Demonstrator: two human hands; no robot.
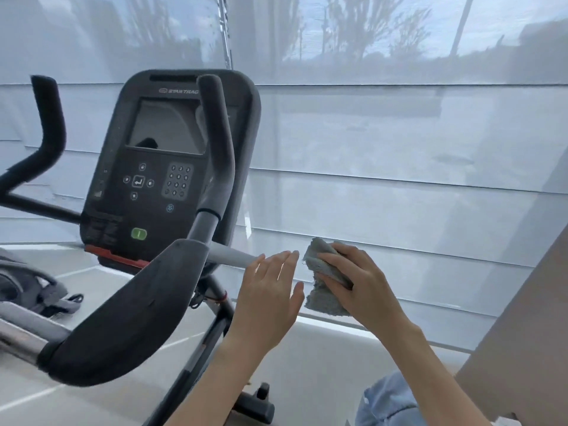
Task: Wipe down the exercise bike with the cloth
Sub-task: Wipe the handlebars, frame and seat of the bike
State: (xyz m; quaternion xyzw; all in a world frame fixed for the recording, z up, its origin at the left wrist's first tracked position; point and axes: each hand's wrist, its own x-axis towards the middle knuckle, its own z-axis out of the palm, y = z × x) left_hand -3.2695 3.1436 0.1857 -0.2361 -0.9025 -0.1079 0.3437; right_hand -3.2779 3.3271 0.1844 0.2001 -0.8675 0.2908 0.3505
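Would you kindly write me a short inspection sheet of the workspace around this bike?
Surface: pale tiled floor, carrying the exercise bike.
Job's things: bike console dark, screen blank; grey cloth folded, held clear of the bike, right of the grey handlebar end.
Clutter: a grey strapped bag on the floor at left.
Hands: left hand open, fingers straight, at the handlebar end, contact unclear; right hand grips the cloth.
Cables: nothing seen.
Surroundings: sheer window blinds behind, trees showing through; a beige panel at right.
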